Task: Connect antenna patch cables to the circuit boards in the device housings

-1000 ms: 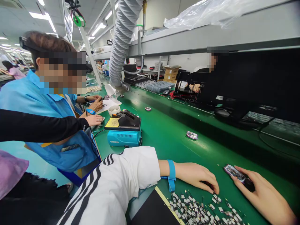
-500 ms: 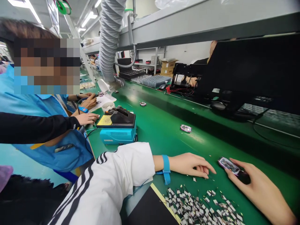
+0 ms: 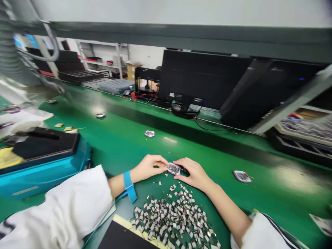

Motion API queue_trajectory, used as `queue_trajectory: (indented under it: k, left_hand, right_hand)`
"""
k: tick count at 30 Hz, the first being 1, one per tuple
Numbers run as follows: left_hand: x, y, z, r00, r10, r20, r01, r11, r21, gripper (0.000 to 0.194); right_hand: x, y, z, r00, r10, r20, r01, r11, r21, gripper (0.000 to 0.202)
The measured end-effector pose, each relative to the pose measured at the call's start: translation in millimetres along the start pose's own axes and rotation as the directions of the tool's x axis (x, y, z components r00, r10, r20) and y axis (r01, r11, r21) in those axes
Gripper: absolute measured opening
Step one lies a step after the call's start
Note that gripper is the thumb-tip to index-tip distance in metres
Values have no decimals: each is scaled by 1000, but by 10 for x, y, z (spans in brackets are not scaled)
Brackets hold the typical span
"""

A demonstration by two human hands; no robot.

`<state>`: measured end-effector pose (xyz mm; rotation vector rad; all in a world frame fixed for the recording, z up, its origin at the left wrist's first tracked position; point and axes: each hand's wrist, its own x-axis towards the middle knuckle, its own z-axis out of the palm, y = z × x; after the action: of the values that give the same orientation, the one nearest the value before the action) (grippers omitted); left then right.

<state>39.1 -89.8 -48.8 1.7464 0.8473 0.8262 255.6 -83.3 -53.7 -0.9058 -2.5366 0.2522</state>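
Note:
A small purple-rimmed case with a circuit board in it point(image 3: 173, 168) lies between my two hands, just above or on the green bench. My right hand point(image 3: 194, 173) grips it from the right, thumb and fingers on opposite edges. The fingertips of my left hand point(image 3: 150, 167) come together at its left edge. A blue wrist strap point(image 3: 128, 183) circles my left wrist. Nearer to me spreads a pile of small pale rectangular parts with dark leads point(image 3: 176, 218).
Similar cases lie farther off point(image 3: 149, 133), at back left point(image 3: 100, 115) and at right point(image 3: 242, 176). A blue soldering station point(image 3: 49, 176) stands at left. Black monitors point(image 3: 202, 79) line the back, under a grey shelf beam point(image 3: 166, 33). A black sheet point(image 3: 124, 238) lies in front.
My view has swung right, taking the co-worker out of frame. My hands have come together, and my left fingers now meet the case's edge.

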Motion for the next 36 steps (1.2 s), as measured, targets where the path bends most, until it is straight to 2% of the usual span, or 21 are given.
queue_trajectory:
  k: [4, 8, 10, 13, 15, 17, 18, 20, 22, 25, 29, 33, 36]
  left_hand:
    - [-16, 38, 4, 997, 63, 44, -69, 986, 151, 16]
    - [-61, 106, 17, 963, 172, 207, -238, 902, 359, 17]
    - [-76, 147, 20, 942, 150, 300, -245, 919, 310, 18]
    - [-79, 187, 24, 909, 82, 409, -146, 981, 130, 19]
    - [-65, 177, 20, 940, 55, 336, -81, 995, 64, 20]
    - [-36, 133, 5, 990, 43, 134, -58, 992, 110, 19]
    - [-15, 103, -5, 999, 44, 25, -47, 987, 152, 19]
    - [43, 40, -19, 990, 48, -130, -18, 974, 225, 19]
    - [116, -4, -14, 979, 54, -198, -2, 967, 255, 20]
    - [217, -8, 38, 973, 85, -215, -21, 958, 287, 18]
    - [240, 45, 111, 978, 147, -146, -94, 943, 319, 15]
    - [178, 42, 119, 956, 283, -81, -218, 867, 448, 13]
    - [161, 14, 124, 937, 350, -2, -298, 802, 517, 11]
  right_hand:
    - [-5, 4, -10, 1000, 30, -5, -30, 999, 28, 46]
    - [-1, 20, 8, 998, 62, -4, -62, 998, 22, 43]
    - [3, 27, 15, 998, 56, -5, -56, 998, 38, 42]
    - [3, 27, 13, 999, 35, -1, -35, 998, 59, 43]
    - [-1, 24, 5, 1000, 21, 2, -21, 998, 52, 40]
    - [-6, 24, 1, 999, 34, -21, -33, 999, 33, 33]
    - [-6, 27, 3, 998, 47, -39, -46, 999, 22, 29]
    - [-1, 41, 18, 996, 66, -62, -65, 998, 10, 24]
    - [10, 63, 42, 995, 66, -69, -64, 998, 23, 23]
    - [15, 88, 59, 995, 69, -79, -65, 997, 48, 22]
    - [-17, 60, 15, 990, 123, -75, -117, 990, 83, 24]
    - [-32, 7, -14, 992, 129, 17, -130, 984, 122, 50]
    - [-13, -4, 5, 992, 122, 43, -126, 986, 110, 45]
